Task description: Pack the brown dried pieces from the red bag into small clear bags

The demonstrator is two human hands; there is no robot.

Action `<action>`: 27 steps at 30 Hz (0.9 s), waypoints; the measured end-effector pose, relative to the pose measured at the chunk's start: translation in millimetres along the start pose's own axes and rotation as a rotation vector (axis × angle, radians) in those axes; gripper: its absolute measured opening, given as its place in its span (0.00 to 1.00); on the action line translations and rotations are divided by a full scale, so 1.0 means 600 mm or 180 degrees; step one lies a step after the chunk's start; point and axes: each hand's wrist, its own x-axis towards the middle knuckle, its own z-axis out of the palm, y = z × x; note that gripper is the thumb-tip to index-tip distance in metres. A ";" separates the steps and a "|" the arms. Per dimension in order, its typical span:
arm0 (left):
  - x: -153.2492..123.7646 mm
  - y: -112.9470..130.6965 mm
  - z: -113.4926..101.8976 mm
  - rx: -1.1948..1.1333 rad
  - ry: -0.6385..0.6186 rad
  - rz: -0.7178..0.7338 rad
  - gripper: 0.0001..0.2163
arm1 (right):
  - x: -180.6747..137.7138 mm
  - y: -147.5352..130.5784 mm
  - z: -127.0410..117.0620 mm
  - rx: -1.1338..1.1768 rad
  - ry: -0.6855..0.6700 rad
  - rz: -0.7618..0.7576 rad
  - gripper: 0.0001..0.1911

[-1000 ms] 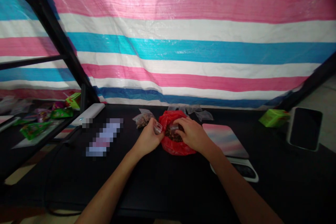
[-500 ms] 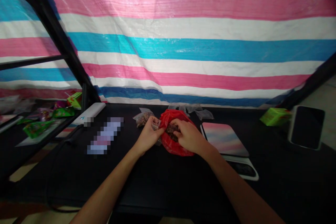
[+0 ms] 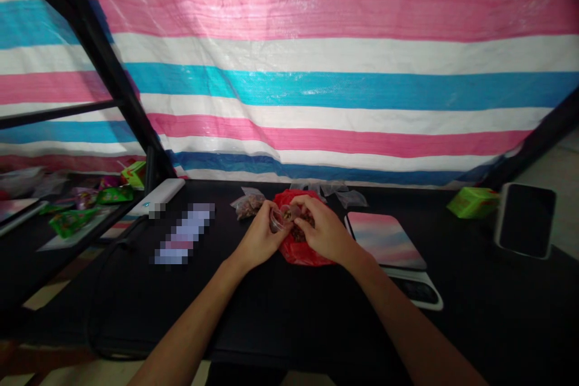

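Red plastic bag (image 3: 305, 255) is placed directly beneath and between the fingers of both hands, its mouth spread wide and dried brown bits (image 3: 299, 235) contained inside. Between the thumb and fingers of the right hand (image 3: 322, 226), a small clear cup (image 3: 288, 213) appears to be pinched over the bits, its opening turned toward the left fingers. By the bent fingers and thumb of the left hand (image 3: 262, 238), a clear plastic pouch (image 3: 275, 222) is gripped, apparently open just beside the cup; how much is held in it cannot be told.

Just beyond the left fingers, a filled zip bag (image 3: 248, 205) is laid, so one portion can be judged finished. Beyond the right fingers, flat clear bags (image 3: 351, 198) are spread, seemingly unfilled; with bits left in the red bag, the work is judged only partly done.

To the right of the right fingers, a pastel-patterned panel (image 3: 389, 240) is rested over a white device (image 3: 418, 288). Well apart on that side, a green box (image 3: 473, 202) is set on the black table (image 3: 289, 319).
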 end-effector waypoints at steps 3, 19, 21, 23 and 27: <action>0.001 0.003 -0.001 0.0057 0.0000 0.0018 0.10 | 0.001 -0.013 -0.002 -0.0166 0.0029 -0.0470 0.18; 0.000 0.018 -0.010 0.0027 0.0066 -0.0132 0.09 | 0.007 0.015 -0.027 -0.1054 0.0242 0.0033 0.18; 0.001 0.016 -0.014 0.0139 0.0173 -0.0263 0.10 | 0.005 0.029 -0.032 -0.1355 -0.0072 0.0199 0.18; 0.003 0.014 -0.017 0.0214 0.0301 -0.0409 0.10 | 0.001 0.036 -0.031 -0.1538 -0.0348 0.0315 0.17; 0.006 0.008 -0.018 0.0136 0.0290 -0.0498 0.11 | -0.006 0.031 -0.020 -0.1531 -0.0542 0.0372 0.14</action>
